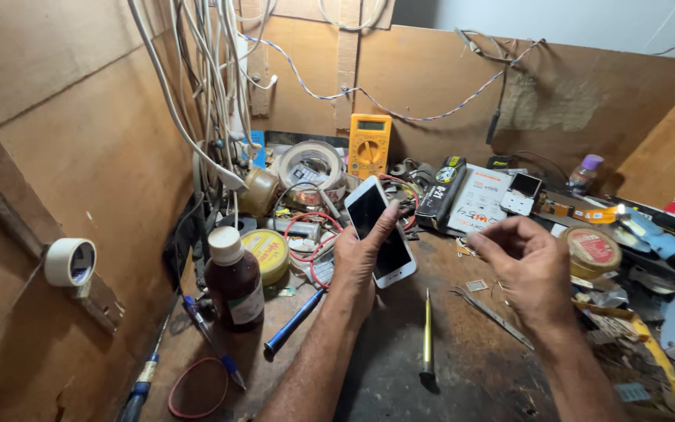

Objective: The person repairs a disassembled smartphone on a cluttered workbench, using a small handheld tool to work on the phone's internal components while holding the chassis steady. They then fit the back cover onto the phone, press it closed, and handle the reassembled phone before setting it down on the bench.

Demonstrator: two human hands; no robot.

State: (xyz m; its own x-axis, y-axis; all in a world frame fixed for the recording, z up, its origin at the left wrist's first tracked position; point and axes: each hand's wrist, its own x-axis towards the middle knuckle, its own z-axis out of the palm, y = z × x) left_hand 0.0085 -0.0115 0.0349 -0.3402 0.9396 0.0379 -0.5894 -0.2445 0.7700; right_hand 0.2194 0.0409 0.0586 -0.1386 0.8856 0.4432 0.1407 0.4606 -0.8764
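Clutter hides much of the dark workbench [462,367] between plywood walls [80,141]. The left hand [357,262] grips a white smartphone [380,230] above it; the right hand [521,262] pinches something too small to identify.

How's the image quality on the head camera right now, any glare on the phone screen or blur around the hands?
Head view: evenly lit and mostly sharp; the phone in the left hand shows a dark screen with faint sheen, no strong glare; the right hand is slightly soft at the fingertips; wide-lens bending at the edges; one bright hotspot at right near the blue tool.
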